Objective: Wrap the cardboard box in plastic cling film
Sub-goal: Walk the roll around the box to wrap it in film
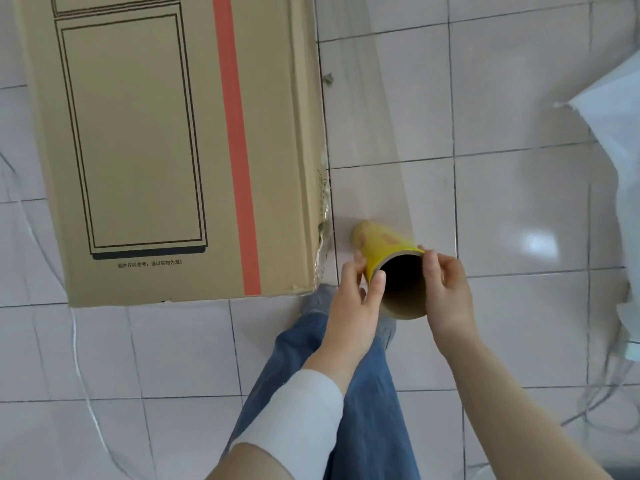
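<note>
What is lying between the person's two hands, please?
In the head view, the open end of the yellow cling film roll sits between the left hand and the right hand, which pinch its rim.

Pale glossy floor tiles [519, 209] with dark grout lines are reflecting light at the right. A thin white cord [80, 368] is trailing across them at the left, while a white sheet-like object [616, 133] is intruding at the right edge, with thin cables [595, 407] looping below it. Blue jeans [367, 410] and a grey shoe [317, 301] are showing at bottom centre.
</note>
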Demonstrator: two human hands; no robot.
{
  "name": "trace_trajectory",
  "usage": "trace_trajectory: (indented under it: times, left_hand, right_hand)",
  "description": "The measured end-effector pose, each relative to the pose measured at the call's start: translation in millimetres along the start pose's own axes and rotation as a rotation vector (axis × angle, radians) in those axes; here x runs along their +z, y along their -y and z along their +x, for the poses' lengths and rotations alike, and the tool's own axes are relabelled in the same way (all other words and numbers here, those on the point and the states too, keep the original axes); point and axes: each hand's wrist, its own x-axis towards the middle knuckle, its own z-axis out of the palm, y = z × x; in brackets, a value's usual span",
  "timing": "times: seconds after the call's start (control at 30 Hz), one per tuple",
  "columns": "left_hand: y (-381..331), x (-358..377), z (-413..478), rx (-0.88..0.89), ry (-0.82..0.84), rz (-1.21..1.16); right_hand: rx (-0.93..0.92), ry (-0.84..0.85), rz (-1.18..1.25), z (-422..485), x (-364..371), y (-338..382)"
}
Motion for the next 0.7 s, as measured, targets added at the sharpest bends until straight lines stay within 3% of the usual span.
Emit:
trace_trajectory:
  times: [0.13,0.27,0.37,0.5,0.57,0.7]
  left_hand:
    - [19.1,2.5,-32.1,-0.048,-0.097,-0.058]
    - [34.2,2.7,-45.1,-0.051,-0.094,-0.182]
    - [31.3,0.5,-35.5,0.014,-0.085,-0.095]
    - [37.7,-6.0,-27.0,0.021,-0.094,0.102]
    - [38.6,-9.7,-25.3,0.034,-0.050,0.116]
    - [37.4,-9.7,-25.3,0.057,-0.024,0.038]
  right_hand:
    - [-0.066,0.096,-0.210,-5.4,-6.8,1.5]
    - [-0.114,0.193,-0.376,-8.9,-0.8,-5.2]
    - [-0.103,0.174,-0.286,-5.6,-2.4,-12.8]
    - [-0.065,0.312,-0.074,-16.6,-10.7,-23.9]
    - [-0.087,0.281,-0.045,-24.5,-8.6,-34.0]
    - [-0.028,0.031,0.008,-35.7,1.8,-50.7]
